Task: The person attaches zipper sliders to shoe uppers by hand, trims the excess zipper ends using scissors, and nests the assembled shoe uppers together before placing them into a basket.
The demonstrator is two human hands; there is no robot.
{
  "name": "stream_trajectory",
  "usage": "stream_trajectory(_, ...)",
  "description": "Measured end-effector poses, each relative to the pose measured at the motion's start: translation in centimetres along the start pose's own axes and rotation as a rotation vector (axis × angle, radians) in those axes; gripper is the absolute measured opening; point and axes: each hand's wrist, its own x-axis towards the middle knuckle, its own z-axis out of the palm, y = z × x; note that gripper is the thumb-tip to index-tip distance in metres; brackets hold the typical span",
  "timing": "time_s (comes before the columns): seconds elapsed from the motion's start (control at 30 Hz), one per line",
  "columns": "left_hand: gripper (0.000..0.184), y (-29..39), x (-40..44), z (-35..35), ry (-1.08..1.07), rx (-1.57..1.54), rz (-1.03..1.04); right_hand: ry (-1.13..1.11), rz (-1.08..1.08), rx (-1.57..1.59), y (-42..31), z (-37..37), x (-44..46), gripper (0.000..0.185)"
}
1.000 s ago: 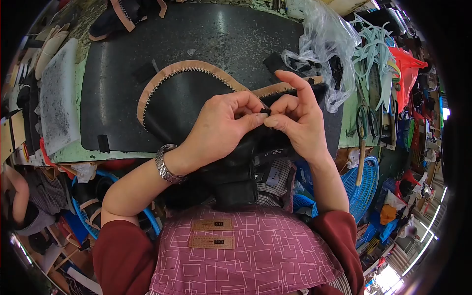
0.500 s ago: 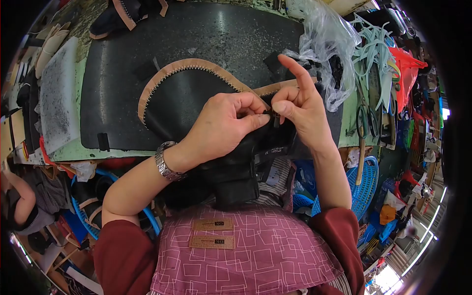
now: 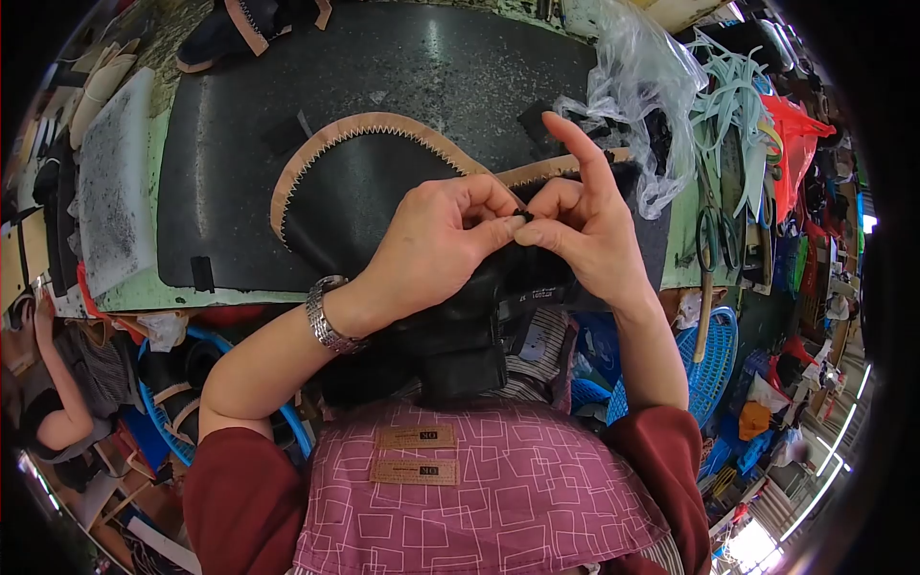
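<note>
A black leather boot upper (image 3: pixel 355 196), edged with a tan strip and pale zigzag stitching, lies partly on the dark work mat and hangs over the table edge towards my lap. My left hand (image 3: pixel 431 244), with a metal watch (image 3: pixel 326 311) on its wrist, pinches the upper's black edge between thumb and forefinger. Right beside it, my right hand (image 3: pixel 594 225) is closed in a pinch at the same small black bit, one finger raised. The fingertips nearly touch and cover most of what is between them.
A dark mat (image 3: pixel 240 105) covers the green table. Clear plastic (image 3: pixel 637 77), scissors (image 3: pixel 714 235) and pale blue strips (image 3: pixel 724 91) are on the right. Blue baskets (image 3: pixel 714 374) stand below the table. At far left is a co-worker's arm (image 3: pixel 62 383). Another stitched piece (image 3: pixel 216 38) lies at the back.
My right thumb has moved left and up against the left fingertips; the small dark piece below the right fingers no longer shows. The co-worker's arm at far left has shifted.
</note>
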Motion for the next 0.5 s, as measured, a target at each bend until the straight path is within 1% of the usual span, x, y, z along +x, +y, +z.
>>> stream_trajectory(0.03,0.012,0.1,0.1,0.0,-0.001,0.029,-0.002,0.000,0.001,-0.001,0.0,0.0,0.1,0.075)
stream_trajectory(0.1,0.012,0.1,0.1,0.0,0.000,0.056,-0.006,0.087,-0.022,0.170,0.1,-0.1,0.5,0.075)
stream_trajectory(0.2,0.013,0.1,0.0,0.0,0.008,0.068,0.014,0.042,0.002,0.240,0.4,-0.7,1.0,0.076)
stream_trajectory(0.27,0.010,0.3,0.0,0.0,-0.028,0.067,-0.014,0.016,0.017,0.244,0.3,-0.7,1.1,0.076)
stream_trajectory(0.5,0.012,0.3,0.1,-0.1,-0.013,0.080,-0.033,-0.075,0.033,0.211,0.1,-0.5,0.8,0.077)
